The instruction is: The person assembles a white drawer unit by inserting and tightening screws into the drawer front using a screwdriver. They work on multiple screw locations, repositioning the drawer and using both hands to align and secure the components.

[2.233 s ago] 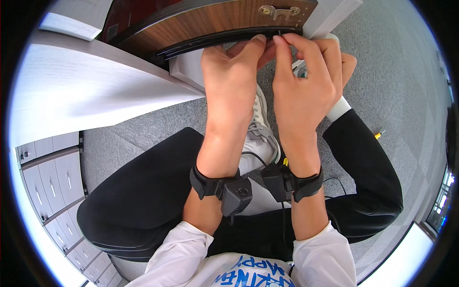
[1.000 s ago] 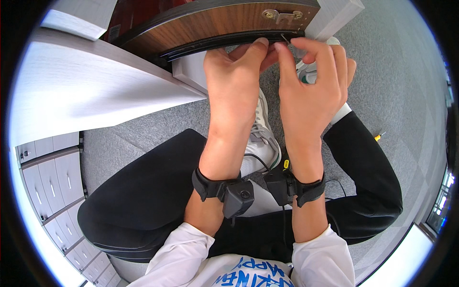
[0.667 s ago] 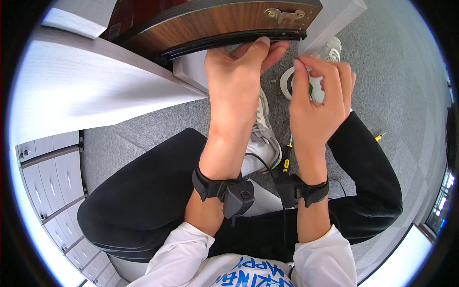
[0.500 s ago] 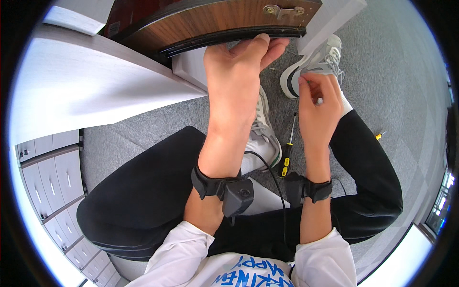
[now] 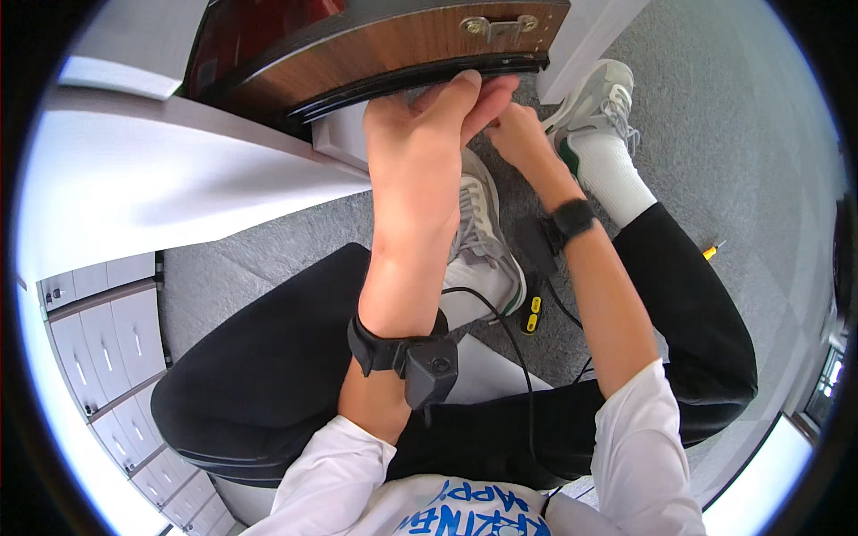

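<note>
A wood-grain panel stands out from the white furniture, with a metal bracket screwed near its right end. A black rail runs along the panel's lower edge. My left hand grips this rail from below, thumb against it and fingers tucked beneath. Close beside those fingers is my right hand, its fingers curled together under the panel's right end. Its fingertips are partly hidden, so anything small between them cannot be made out.
A black and yellow screwdriver lies on the grey carpet between my legs. Another yellow-handled tool is at the right. White furniture side blocks the left. A black cable hangs between my arms.
My right hand has moved up and left from above the right shoe to beside the left fingers. My left hand keeps its hold on the rail. The view has shifted slightly.
</note>
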Motion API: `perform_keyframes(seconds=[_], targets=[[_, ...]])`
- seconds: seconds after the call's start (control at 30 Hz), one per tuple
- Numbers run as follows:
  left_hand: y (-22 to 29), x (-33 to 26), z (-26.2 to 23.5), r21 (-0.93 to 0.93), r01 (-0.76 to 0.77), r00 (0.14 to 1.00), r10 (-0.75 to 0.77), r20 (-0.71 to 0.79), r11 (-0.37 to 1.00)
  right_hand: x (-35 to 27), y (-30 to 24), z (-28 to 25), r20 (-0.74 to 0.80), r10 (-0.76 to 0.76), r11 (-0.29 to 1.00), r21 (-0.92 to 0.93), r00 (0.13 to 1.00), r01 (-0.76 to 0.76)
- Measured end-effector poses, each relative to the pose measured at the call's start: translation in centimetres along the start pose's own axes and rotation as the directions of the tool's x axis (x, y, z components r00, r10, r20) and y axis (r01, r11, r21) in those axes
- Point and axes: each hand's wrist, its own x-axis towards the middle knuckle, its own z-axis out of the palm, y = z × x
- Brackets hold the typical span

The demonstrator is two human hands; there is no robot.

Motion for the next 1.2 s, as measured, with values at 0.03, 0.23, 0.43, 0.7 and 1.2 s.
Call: perform_keyframes(seconds=[0.03, 0.23, 0.43, 0.7, 1.2], targets=[[0.1, 0.0, 0.1, 0.004, 0.002, 1.0, -0.002, -0.003, 1.0, 0.7, 0.7, 1.4, 0.014, -0.002, 1.0, 0.025, 1.0, 0.002], [0.2, 0.1, 0.2, 0.033, -0.006, 1.0, 0.006, 0.001, 0.999, 2.4, 3.1, 6.7, 0.0, -0.15, 0.979, 0.139, 0.989, 0.149], [0.1, 0.0, 0.3, 0.01, 0.003, 1.0, -0.003, 0.004, 1.0, 0.7, 0.0, 2.7, 0.052, -0.019, 1.0, -0.021, 0.998, 0.021], [0.0, 0.1, 0.1, 0.0, 0.016, 1.0, -0.016, 0.008, 1.0, -5.3, -8.3, -8.4, -0.181, 0.353, 0.899, 0.34, 0.918, -0.278], [0.0, 0.0, -0.1, 0.001, 0.001, 1.0, -0.001, -0.02, 1.0, -5.0, -17.1, -13.0, -0.465, 0.106, 0.959, 0.28, 0.879, 0.032]])
